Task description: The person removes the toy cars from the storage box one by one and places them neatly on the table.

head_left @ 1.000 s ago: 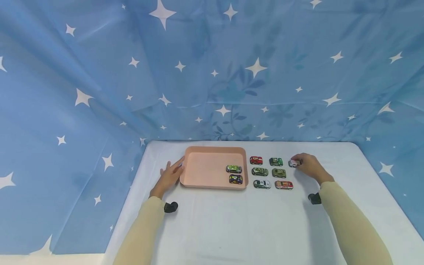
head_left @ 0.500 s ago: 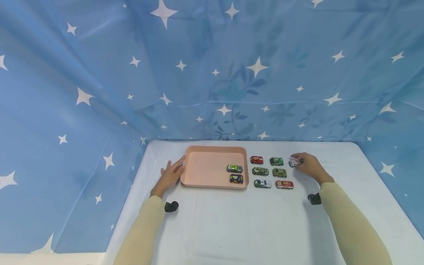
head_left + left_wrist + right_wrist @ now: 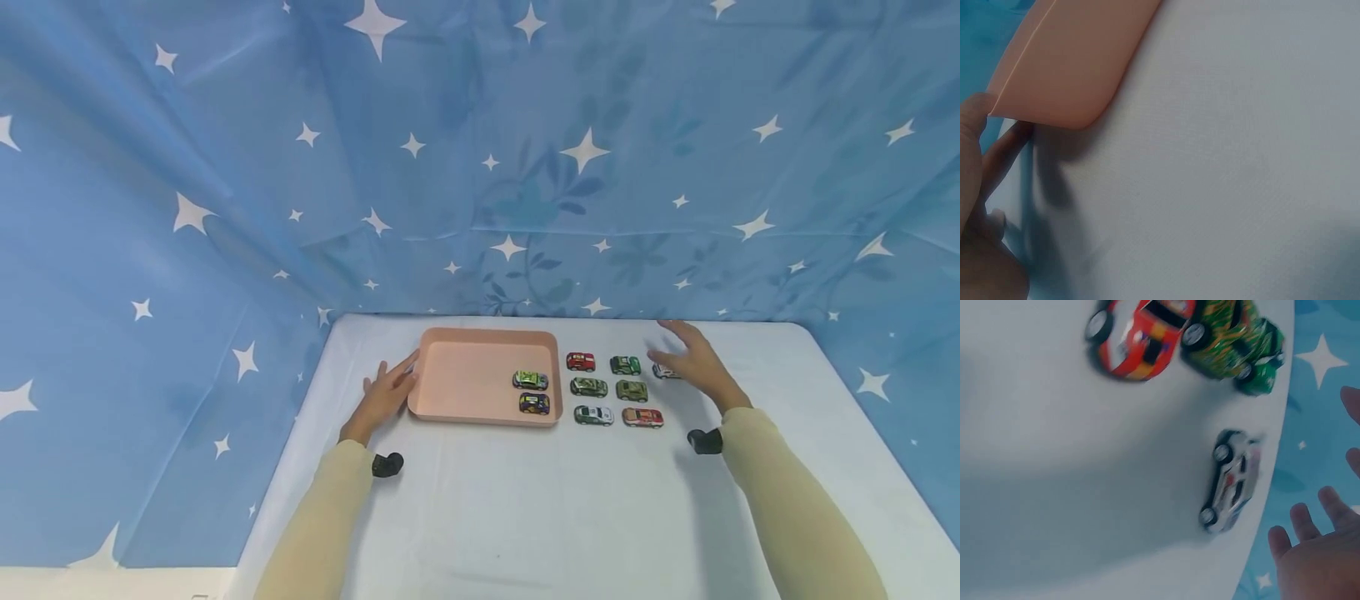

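My left hand (image 3: 382, 402) rests at the left side of a peach-coloured tray (image 3: 465, 336), fingers fairly straight. In the left wrist view, fingertips touch the tray's rim (image 3: 1022, 56) and its wall. My right hand (image 3: 697, 367) is spread with nothing in it, above and beside a white toy car (image 3: 663, 372) that it partly covers in the head view. In the right wrist view that white toy car (image 3: 1233, 481) stands on its wheels, apart from the fingers (image 3: 1304, 522). Inside the tray at its right end sit a green-yellow toy car (image 3: 530, 380) and a dark multicoloured one (image 3: 535, 403).
Between tray and right hand stand several toy cars in rows: red (image 3: 581, 362), green (image 3: 625, 365), camouflage (image 3: 588, 387), olive (image 3: 632, 391), silver-white (image 3: 594, 415) and red-orange (image 3: 642, 417). A star-patterned blue cloth (image 3: 480, 167) hangs behind the white table (image 3: 525, 500).
My right hand has let go of the white toy car, and its fingers have spread and lifted away. The car stays on the table. My left hand keeps its place at the tray.
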Action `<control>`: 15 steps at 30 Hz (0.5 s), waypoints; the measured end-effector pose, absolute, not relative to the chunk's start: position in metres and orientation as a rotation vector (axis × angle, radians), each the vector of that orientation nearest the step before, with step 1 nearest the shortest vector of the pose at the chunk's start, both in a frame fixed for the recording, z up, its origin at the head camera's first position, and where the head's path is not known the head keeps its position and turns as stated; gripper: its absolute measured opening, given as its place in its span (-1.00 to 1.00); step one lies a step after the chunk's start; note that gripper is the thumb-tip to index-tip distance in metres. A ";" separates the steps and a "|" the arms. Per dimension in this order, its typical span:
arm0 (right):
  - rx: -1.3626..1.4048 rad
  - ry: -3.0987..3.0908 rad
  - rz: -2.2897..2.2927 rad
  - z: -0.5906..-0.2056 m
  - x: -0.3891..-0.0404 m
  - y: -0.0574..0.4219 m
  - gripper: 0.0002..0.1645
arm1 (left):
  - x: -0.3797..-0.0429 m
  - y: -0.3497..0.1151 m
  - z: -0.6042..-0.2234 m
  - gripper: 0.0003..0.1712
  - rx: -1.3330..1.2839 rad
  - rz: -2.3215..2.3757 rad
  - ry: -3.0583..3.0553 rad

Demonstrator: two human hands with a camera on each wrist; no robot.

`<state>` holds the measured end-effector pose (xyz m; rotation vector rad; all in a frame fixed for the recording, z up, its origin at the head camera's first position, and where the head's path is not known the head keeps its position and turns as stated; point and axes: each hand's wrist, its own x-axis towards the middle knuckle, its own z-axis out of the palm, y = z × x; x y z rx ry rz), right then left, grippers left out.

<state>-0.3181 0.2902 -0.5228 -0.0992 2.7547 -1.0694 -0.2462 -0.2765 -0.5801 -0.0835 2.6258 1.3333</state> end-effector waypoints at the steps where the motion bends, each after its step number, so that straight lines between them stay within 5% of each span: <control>1: -0.107 2.762 -1.071 -0.521 -0.319 0.286 0.02 | -0.246 -0.276 -0.579 -0.32 -0.085 1.331 2.620; 15: -0.389 2.754 -1.238 -0.495 -0.328 0.227 -0.06 | -0.242 -0.277 -0.578 -0.29 -0.044 1.358 2.618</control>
